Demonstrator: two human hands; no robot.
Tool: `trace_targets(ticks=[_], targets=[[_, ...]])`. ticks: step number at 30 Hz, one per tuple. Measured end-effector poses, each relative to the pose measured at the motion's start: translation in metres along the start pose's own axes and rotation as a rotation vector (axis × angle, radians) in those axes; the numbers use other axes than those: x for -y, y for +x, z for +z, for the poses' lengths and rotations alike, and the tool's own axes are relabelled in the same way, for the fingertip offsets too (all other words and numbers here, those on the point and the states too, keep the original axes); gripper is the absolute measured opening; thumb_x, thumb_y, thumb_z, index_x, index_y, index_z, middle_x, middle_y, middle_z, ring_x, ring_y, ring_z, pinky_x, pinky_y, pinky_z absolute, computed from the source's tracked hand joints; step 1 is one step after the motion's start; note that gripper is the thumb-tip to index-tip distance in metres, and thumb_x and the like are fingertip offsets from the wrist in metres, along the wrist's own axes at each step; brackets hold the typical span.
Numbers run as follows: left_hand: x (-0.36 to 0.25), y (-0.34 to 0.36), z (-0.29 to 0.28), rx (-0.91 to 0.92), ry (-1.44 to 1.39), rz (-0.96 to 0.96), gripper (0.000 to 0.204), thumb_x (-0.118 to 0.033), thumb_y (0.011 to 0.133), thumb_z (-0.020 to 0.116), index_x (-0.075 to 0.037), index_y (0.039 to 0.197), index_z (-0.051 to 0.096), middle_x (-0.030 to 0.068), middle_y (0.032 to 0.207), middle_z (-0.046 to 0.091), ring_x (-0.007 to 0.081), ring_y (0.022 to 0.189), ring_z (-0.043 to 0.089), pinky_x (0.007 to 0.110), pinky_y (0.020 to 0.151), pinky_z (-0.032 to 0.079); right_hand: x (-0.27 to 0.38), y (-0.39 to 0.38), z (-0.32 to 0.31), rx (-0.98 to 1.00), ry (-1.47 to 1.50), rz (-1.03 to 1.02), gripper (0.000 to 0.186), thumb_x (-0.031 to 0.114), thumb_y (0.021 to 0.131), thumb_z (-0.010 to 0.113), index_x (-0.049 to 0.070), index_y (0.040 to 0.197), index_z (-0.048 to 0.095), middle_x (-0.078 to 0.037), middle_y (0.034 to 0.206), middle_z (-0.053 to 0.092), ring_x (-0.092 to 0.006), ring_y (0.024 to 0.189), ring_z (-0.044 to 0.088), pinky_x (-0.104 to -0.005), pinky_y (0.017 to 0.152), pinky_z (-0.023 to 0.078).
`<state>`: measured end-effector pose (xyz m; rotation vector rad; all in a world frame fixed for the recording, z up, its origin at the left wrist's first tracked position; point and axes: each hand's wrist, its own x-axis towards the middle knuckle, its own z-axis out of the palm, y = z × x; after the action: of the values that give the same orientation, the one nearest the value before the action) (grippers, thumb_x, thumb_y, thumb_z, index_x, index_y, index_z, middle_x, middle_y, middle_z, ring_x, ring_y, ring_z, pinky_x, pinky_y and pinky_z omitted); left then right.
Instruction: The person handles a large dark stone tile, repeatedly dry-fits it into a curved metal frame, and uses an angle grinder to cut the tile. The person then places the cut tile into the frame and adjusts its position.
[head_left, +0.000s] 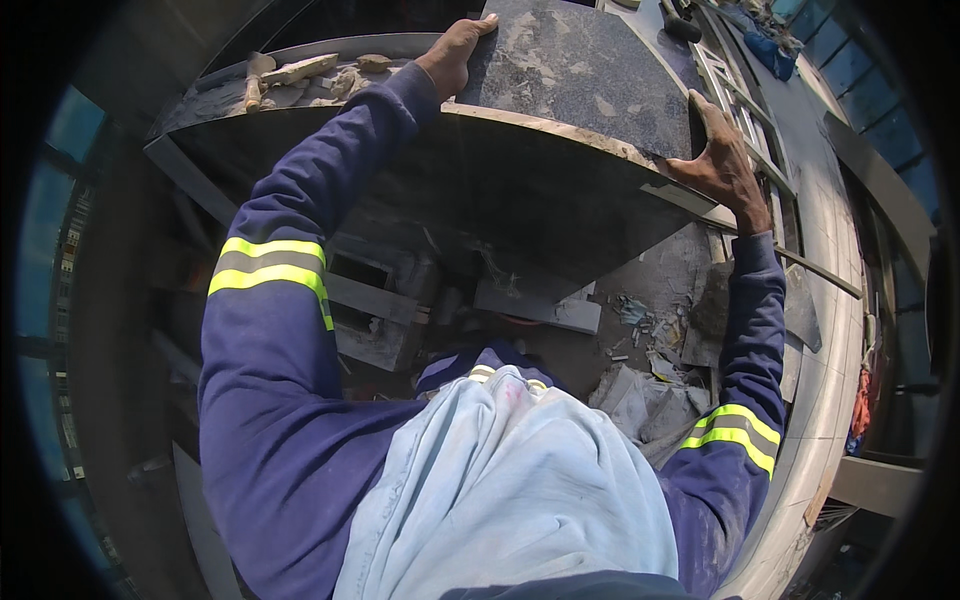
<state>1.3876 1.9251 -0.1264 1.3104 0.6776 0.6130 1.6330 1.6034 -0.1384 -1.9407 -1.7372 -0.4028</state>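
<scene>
A dark speckled stone slab (pixel 585 70), with pale dusty patches on its face, lies across the top of a low wall (pixel 520 125) ahead of me. My left hand (pixel 455 55) grips the slab's left edge, thumb near its upper face. At the right edge my right hand (pixel 722 168) is spread, fingers against the slab's side and thumb at the near corner. The undersides of both grips are hidden. Left of the slab, grey mortar (pixel 335 88) fills the wall top, with a tool's wooden handle (pixel 254 84) and broken lumps (pixel 300 69) lying in it.
A metal ladder (pixel 745 110) lies beyond my right hand, near a black rounded object (pixel 682 28). Below the wall's dark face (pixel 480 190), a pale board (pixel 535 305) and rubble (pixel 650 340) lie around my feet. A crumpled sack (pixel 650 405) is at the right.
</scene>
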Motion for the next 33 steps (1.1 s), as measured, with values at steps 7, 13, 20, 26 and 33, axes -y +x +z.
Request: trace_targets(ticks=[7, 13, 20, 26, 33], targets=[[0.017, 0.019, -0.021, 0.113, -0.021, -0.179, 0.054, -0.055, 0.101, 0.062, -0.007, 0.125, 0.064, 0.0119, 0.115, 0.070, 0.0245, 0.104, 0.068, 0.049, 0.097, 0.054, 0.010, 0.018, 0.023, 0.108, 0.014, 0.129, 0.101, 0.032, 0.062, 0.085, -0.002, 0.149, 0.048, -0.023, 0.136, 0.059, -0.0392, 0.130, 0.052, -0.0474, 0.114, 0.042], [0.028, 0.044, -0.036, 0.108, -0.059, -0.164, 0.057, -0.055, 0.100, 0.063, -0.005, 0.125, 0.064, 0.0124, 0.115, 0.070, 0.0246, 0.105, 0.069, 0.046, 0.096, 0.056, 0.011, 0.033, 0.038, 0.158, 0.084, 0.184, 0.097, 0.030, 0.064, 0.082, -0.003, 0.149, 0.047, -0.023, 0.138, 0.059, -0.0376, 0.130, 0.052, -0.0449, 0.115, 0.041], [0.036, 0.051, -0.037, 0.059, -0.009, -0.216, 0.061, -0.057, 0.096, 0.069, -0.003, 0.123, 0.066, 0.0141, 0.116, 0.070, 0.0253, 0.103, 0.070, 0.049, 0.089, 0.058, 0.008, 0.042, 0.044, 0.193, 0.132, 0.198, 0.099, 0.029, 0.063, 0.086, -0.005, 0.148, 0.048, -0.021, 0.138, 0.059, -0.0372, 0.131, 0.052, -0.0446, 0.116, 0.041], [0.043, 0.057, -0.040, 0.035, 0.022, -0.234, 0.066, -0.061, 0.095, 0.068, -0.002, 0.124, 0.066, 0.0167, 0.122, 0.069, 0.0280, 0.105, 0.069, 0.049, 0.090, 0.057, -0.002, 0.043, 0.055, 0.192, 0.115, 0.111, 0.098, 0.030, 0.062, 0.091, -0.004, 0.145, 0.050, -0.019, 0.137, 0.058, -0.0374, 0.130, 0.053, -0.0446, 0.114, 0.042], [0.043, 0.073, -0.033, 0.039, 0.055, -0.309, 0.066, -0.062, 0.097, 0.064, -0.003, 0.126, 0.066, 0.0181, 0.122, 0.070, 0.0299, 0.103, 0.070, 0.049, 0.091, 0.057, -0.013, 0.045, 0.051, 0.209, 0.210, 0.133, 0.093, 0.029, 0.063, 0.091, -0.004, 0.141, 0.053, -0.019, 0.135, 0.058, -0.0365, 0.130, 0.054, -0.0461, 0.113, 0.041]])
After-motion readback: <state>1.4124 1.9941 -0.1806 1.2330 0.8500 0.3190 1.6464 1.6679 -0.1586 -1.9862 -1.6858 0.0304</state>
